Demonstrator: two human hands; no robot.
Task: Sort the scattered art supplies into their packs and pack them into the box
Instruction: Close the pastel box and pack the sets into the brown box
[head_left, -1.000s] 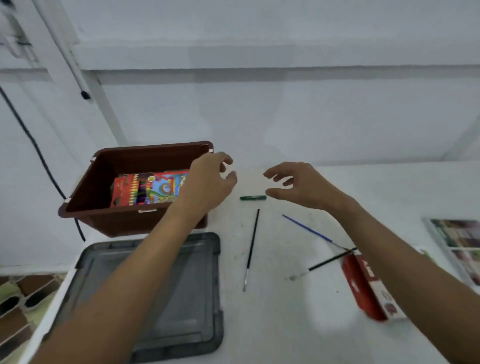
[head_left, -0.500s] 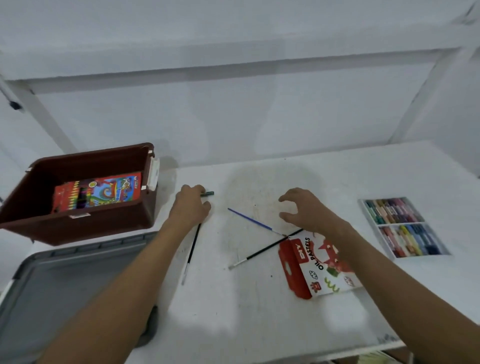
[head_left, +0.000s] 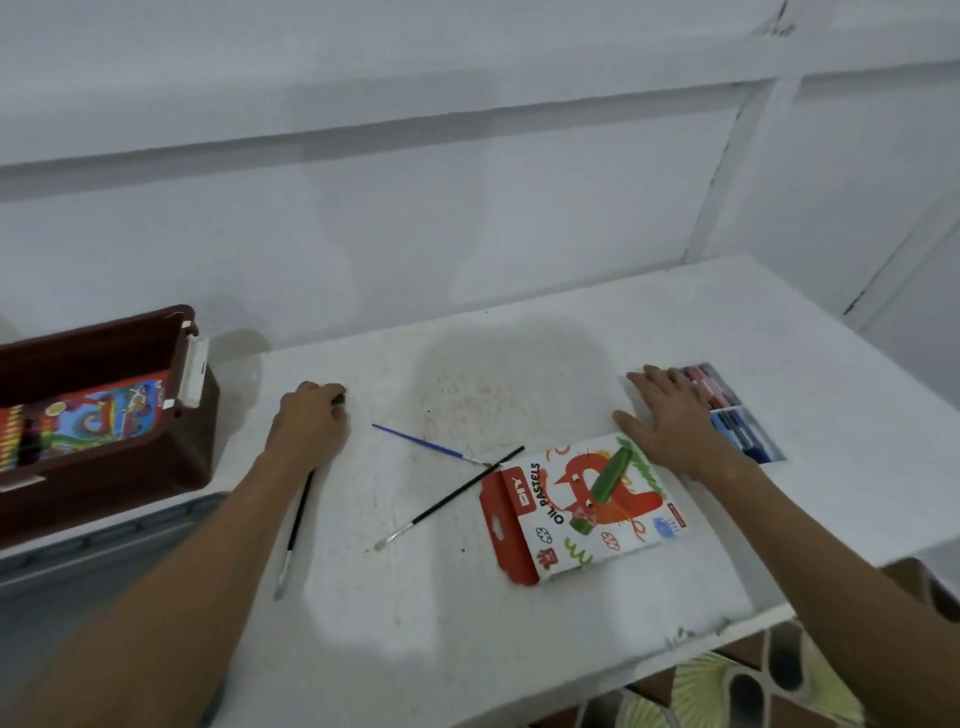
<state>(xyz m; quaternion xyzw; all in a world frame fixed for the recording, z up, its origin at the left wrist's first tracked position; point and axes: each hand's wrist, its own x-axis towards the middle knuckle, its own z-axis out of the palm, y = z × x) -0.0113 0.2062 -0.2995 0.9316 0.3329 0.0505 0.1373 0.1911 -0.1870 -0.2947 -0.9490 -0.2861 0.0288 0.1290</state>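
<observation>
Crayon (head_left: 338, 399): light, brittle, rolls; your left hand (head_left: 310, 422) curls round it; right hand (head_left: 670, 415) lies flat on the pastel tray (head_left: 748, 431).

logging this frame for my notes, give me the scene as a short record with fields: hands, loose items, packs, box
left hand: left hand grips the green pastel on the table
right hand: right hand, fingers flat, rests on the pastel tray
loose items: blue brush and black brush crossing; another black brush by the left forearm
packs: oil pastels sleeve lying flat
box: brown box holding a coloured pencil pack
</observation>
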